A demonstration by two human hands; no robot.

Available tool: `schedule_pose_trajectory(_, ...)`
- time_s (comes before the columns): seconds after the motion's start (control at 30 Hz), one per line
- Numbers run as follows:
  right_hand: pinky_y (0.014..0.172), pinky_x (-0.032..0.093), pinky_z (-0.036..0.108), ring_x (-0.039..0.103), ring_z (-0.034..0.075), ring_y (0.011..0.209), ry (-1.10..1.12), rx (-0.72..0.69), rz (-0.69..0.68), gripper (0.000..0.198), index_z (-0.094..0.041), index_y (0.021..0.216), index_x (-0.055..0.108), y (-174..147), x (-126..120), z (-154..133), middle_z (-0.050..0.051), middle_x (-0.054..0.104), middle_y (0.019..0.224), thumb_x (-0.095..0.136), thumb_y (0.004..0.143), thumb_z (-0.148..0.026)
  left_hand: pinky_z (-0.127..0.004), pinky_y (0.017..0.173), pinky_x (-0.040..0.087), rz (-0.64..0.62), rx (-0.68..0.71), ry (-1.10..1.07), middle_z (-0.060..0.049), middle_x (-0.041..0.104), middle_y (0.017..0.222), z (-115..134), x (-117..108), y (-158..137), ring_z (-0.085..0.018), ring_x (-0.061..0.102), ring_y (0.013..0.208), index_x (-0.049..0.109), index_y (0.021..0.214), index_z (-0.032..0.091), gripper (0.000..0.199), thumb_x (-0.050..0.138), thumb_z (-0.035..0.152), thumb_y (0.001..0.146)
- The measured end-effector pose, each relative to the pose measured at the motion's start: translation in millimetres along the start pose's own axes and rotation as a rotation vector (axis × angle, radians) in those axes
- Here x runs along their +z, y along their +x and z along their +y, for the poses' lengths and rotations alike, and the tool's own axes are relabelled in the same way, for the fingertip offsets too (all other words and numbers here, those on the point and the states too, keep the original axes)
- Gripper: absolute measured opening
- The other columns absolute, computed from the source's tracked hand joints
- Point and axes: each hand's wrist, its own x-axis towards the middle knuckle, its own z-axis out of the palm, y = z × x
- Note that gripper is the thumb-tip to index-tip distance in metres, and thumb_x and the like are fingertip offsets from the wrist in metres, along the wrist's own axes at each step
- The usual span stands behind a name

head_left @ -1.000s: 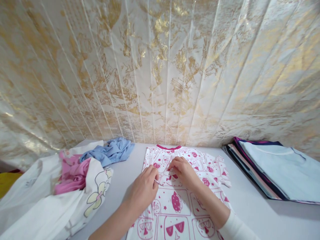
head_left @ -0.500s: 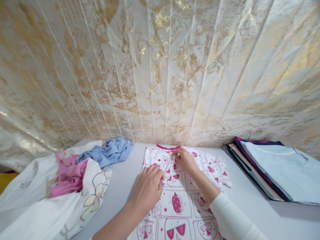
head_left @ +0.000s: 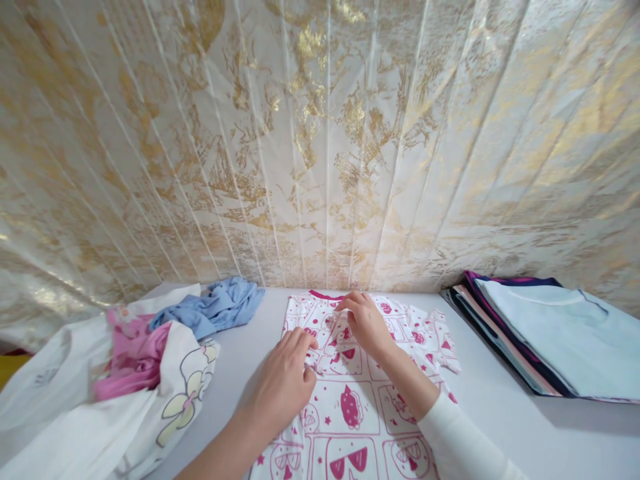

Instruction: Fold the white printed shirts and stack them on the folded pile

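A white T-shirt (head_left: 350,407) with pink cartoon prints and a pink neckband lies spread on the table, collar toward the wall. Its right sleeve sticks out to the side, while the left side edge runs straight with fabric lying inward over the front. My left hand (head_left: 285,370) rests on that left edge, thumb and fingers apart, palm down. Higher up, just below the neckband, my right hand (head_left: 367,323) is over the shirt with loosely bent fingers spread apart. Neither hand visibly grips cloth.
On the left lies a loose heap of clothes: a white garment with a flower print (head_left: 185,400), a pink piece (head_left: 133,360) and a blue one (head_left: 215,307). A folded stack (head_left: 550,333) sits at right. Behind the white table (head_left: 240,373) rises a gold-patterned wall covering (head_left: 320,147).
My left hand has shifted slightly left, its thumb farther from the fingers. My right hand's fingers have lifted and loosened from the cloth near the collar. The view has turned slightly.
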Motion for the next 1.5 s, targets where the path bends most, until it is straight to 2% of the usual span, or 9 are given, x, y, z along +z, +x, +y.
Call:
schedule_pose_trajectory(0.1,0.081,0.044,0.03,0.055,0.018,0.09,0.137,-0.102,-0.107,0.033,-0.02,0.092,0.066,-11,-3,-35,0.004,0.063,0.09,0.045,0.08,0.002,-0.032,0.085,0.042,-0.012,-0.102,-0.003,-0.003,0.057,0.1,-3,-3,-2,-0.021,0.057,0.097,0.045,0.095,0.022,0.035,0.048,-0.001,0.069)
schedule_pose_trajectory(0.17,0.074,0.044,0.028,0.057,0.017,0.083,0.185,-0.105,-0.207,0.027,-0.02,0.097,0.062,-21,2,-55,0.003,0.063,0.086,0.05,0.081,-0.002,-0.031,0.082,0.043,-0.054,-0.153,-0.011,-0.004,0.059,0.1,-8,-3,-3,-0.021,0.059,0.096,0.042,0.097,0.022,0.034,0.048,-0.001,0.072)
schedule_pose_trajectory(0.3,0.067,0.043,0.027,0.059,0.018,0.081,0.075,-0.059,-0.3,0.031,-0.018,0.105,0.055,-35,18,-73,0.006,0.064,0.095,0.057,0.076,-0.006,-0.028,0.079,0.044,-0.094,-0.192,-0.053,-0.005,0.061,0.097,-18,0,-6,-0.019,0.062,0.092,0.039,0.101,0.022,0.038,0.041,-0.006,0.075)
schedule_pose_trajectory(0.4,0.068,0.043,0.026,0.061,0.019,0.083,0.02,-0.08,-0.313,0.034,-0.019,0.104,0.053,-37,26,-73,0.006,0.065,0.097,0.055,0.074,-0.004,-0.028,0.079,0.045,-0.067,-0.189,-0.082,-0.004,0.061,0.095,-26,4,-10,-0.018,0.062,0.09,0.038,0.102,0.022,0.04,0.036,-0.008,0.076)
schedule_pose_trajectory(0.6,0.068,0.043,0.026,0.063,0.019,0.082,0.063,-0.097,-0.285,0.037,-0.018,0.113,0.053,-38,30,-70,0.007,0.068,0.094,0.045,0.08,-0.004,-0.032,0.079,0.045,0.018,-0.098,-0.106,-0.002,0.055,0.089,-29,10,-17,-0.019,0.057,0.087,0.04,0.085,0.023,0.025,0.039,-0.001,0.081)
schedule_pose_trajectory(0.9,0.069,0.042,0.025,0.06,0.018,0.08,0.146,-0.075,-0.266,0.036,-0.018,0.108,0.058,-41,30,-71,0.005,0.066,0.089,0.048,0.078,-0.003,-0.033,0.083,0.044,0.008,-0.104,-0.061,-0.003,0.053,0.094,-21,9,-20,-0.02,0.054,0.091,0.046,0.082,0.021,0.019,0.046,0.003,0.084)
schedule_pose_trajectory(1.13,0.067,0.04,0.026,0.059,0.018,0.075,0.181,-0.001,-0.276,0.015,-0.018,0.101,0.061,-39,30,-73,0.003,0.066,0.079,0.054,0.087,-0.017,-0.033,0.086,0.044,0.017,-0.092,-0.047,-0.003,0.054,0.1,-20,9,-28,-0.021,0.054,0.097,0.051,0.089,0.021,0.021,0.045,0.002,0.084)
schedule_pose_trajectory(1.27,0.067,0.039,0.024,0.059,0.016,0.074,0.211,0.019,-0.251,0.022,-0.019,0.097,0.062,-40,35,-71,0.001,0.066,0.077,0.05,0.084,-0.007,-0.035,0.089,0.044,0.007,-0.063,-0.013,-0.004,0.056,0.106,-18,7,-33,-0.021,0.054,0.101,0.053,0.099,0.022,0.021,0.047,0.006,0.087)
schedule_pose_trajectory(1.5,0.07,0.041,0.024,0.057,0.015,0.079,0.291,-0.03,-0.173,0.028,-0.019,0.092,0.061,-41,37,-68,0.003,0.061,0.088,0.048,0.079,0.001,-0.041,0.098,0.042,-0.054,0.002,0.152,-0.008,0.053,0.132,-16,10,-42,-0.025,0.05,0.117,0.053,0.125,0.021,0.042,0.04,0.003,0.089)
